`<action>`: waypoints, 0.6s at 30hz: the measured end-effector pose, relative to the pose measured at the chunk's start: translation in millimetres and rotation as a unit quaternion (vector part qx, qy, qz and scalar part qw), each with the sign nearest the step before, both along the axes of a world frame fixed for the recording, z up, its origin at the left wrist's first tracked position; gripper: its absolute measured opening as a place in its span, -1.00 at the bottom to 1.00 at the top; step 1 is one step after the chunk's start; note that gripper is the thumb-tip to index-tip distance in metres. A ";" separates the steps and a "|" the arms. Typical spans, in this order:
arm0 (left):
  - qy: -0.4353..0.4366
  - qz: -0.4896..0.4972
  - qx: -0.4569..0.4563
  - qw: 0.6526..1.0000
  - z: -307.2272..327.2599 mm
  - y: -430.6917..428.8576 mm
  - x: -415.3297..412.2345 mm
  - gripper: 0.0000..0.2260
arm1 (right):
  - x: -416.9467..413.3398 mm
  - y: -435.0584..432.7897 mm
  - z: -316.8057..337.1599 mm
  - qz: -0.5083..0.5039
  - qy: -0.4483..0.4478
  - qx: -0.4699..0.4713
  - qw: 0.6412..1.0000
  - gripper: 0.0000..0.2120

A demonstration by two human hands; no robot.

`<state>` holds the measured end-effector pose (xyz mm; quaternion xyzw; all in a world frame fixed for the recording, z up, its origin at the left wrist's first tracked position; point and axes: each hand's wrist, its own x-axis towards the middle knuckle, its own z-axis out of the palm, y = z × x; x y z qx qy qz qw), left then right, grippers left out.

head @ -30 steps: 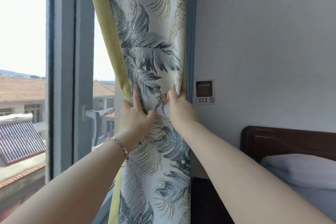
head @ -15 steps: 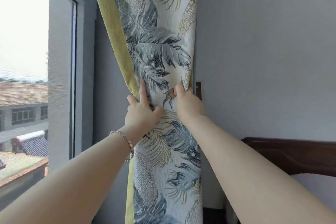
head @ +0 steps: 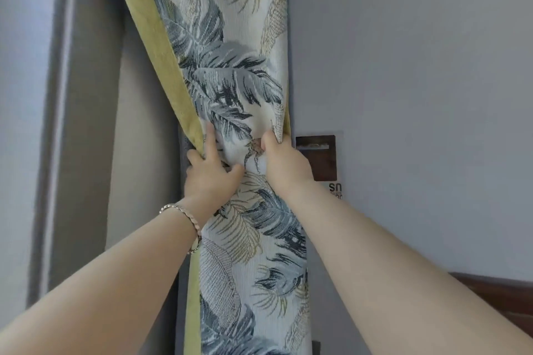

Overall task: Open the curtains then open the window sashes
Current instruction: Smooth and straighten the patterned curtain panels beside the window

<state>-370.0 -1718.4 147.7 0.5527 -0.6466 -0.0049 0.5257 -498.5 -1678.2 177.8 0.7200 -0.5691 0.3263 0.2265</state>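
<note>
My left hand (head: 212, 174) and right hand (head: 284, 160) squeeze leafy curtain (head: 230, 72) tight; wall panel (head: 318, 157) at 3 o'clock.

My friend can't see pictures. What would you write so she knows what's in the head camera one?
Two hands, left hand and right hand, gather a leaf-print curtain with a yellow edge into a bunch beside a grey wall. A bracelet circles the left wrist, and a small wall panel shows just right of the curtain.
</note>
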 end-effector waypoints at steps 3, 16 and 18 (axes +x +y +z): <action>0.021 0.010 0.015 1.000 2.7 -62.5 -18.4 -0.21 | -17.8 -65.4 -2.5 0.023 -0.010 0.024 0.999 -0.55; -0.023 -0.015 0.036 0.999 13.2 -308.2 -60.7 -0.20 | -65.2 -319.8 -0.1 0.009 -0.048 0.052 0.997 -0.66; -0.025 -0.017 0.047 0.998 1.1 -335.8 -69.6 -0.16 | -70.2 -347.6 -9.1 0.014 -0.056 0.063 0.996 -0.65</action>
